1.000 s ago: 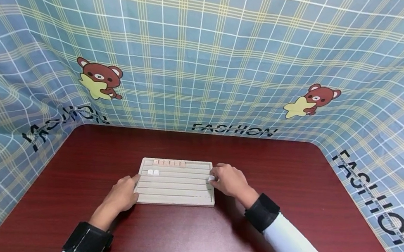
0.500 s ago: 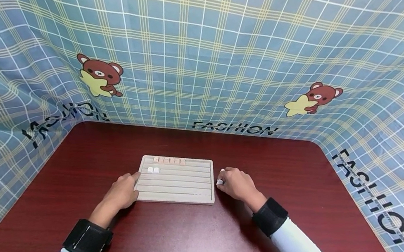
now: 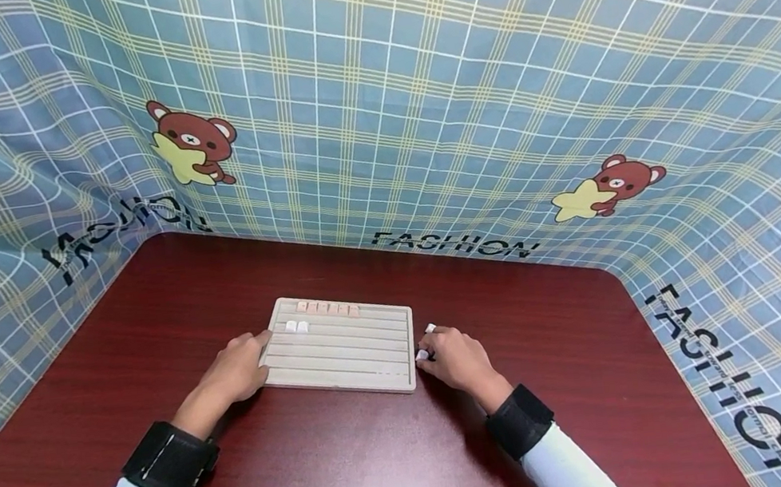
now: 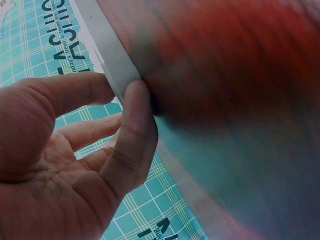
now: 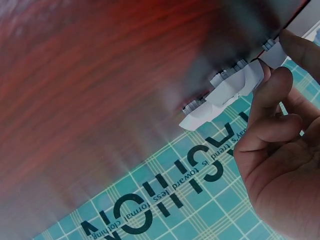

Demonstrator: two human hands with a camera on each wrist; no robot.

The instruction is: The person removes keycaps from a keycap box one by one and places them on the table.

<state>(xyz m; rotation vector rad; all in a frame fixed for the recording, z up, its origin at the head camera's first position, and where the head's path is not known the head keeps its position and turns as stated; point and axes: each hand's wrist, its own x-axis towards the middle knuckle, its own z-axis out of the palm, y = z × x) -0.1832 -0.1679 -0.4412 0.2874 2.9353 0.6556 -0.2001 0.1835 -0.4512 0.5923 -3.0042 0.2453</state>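
My left hand (image 3: 233, 370) holds the left edge of a pale ridged tray (image 3: 338, 356). In the left wrist view, thumb and fingers pinch the tray's rim (image 4: 112, 50). On the tray, several pink keycaps (image 3: 323, 308) line the top row, and two white keycaps (image 3: 296, 327) sit at the left of the row below. Beside the tray's right edge, my right hand (image 3: 456, 358) pinches a white keycap (image 3: 422, 355) close to the tabletop. Other white keycaps (image 5: 212, 107) lie beside its fingers in the right wrist view, one loose keycap (image 3: 431, 327) showing past the hand.
The dark red wooden table (image 3: 357, 456) carries the tray near its middle. Blue plaid cloth (image 3: 374, 101) with bear prints hangs along the back and both sides. Each wrist wears a black band (image 3: 170, 464).
My right hand has moved right, off the tray's right edge and down to the table beside it, with white keycaps at its fingers. The left hand stays on the tray.
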